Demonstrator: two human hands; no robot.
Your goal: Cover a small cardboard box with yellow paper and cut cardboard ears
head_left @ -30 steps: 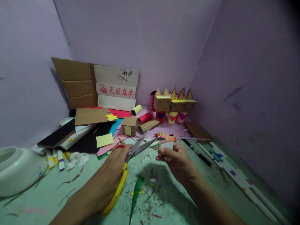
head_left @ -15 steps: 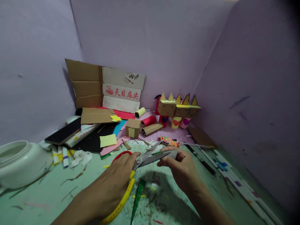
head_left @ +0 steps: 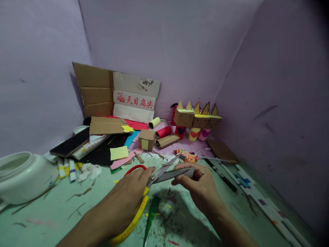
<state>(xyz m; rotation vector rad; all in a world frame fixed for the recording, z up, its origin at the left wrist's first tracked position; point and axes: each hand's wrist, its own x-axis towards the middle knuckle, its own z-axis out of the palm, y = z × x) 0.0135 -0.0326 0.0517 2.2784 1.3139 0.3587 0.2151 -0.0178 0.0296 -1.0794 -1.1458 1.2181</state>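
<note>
My left hand [head_left: 127, 199] is closed around scissors [head_left: 144, 197] with red and yellow handles; their blades are parted and point right. My right hand [head_left: 199, 185] pinches a small white piece of paper [head_left: 189, 171] that sits between the blades, just above the green tabletop [head_left: 46, 219]. A green paper strip [head_left: 151, 216] and many small cuttings lie beneath my hands.
A white jar [head_left: 23, 176] stands at the left, with a black phone [head_left: 70, 142] behind it. Cardboard sheets [head_left: 113, 92] lean on the back wall. Cardboard figures [head_left: 196, 120], a small cardboard box [head_left: 146, 139], coloured paper, rolls and pens [head_left: 222, 175] clutter the back and right.
The scissors and the paper have come together; the paper now lies between the blades. The view has shifted slightly left and down.
</note>
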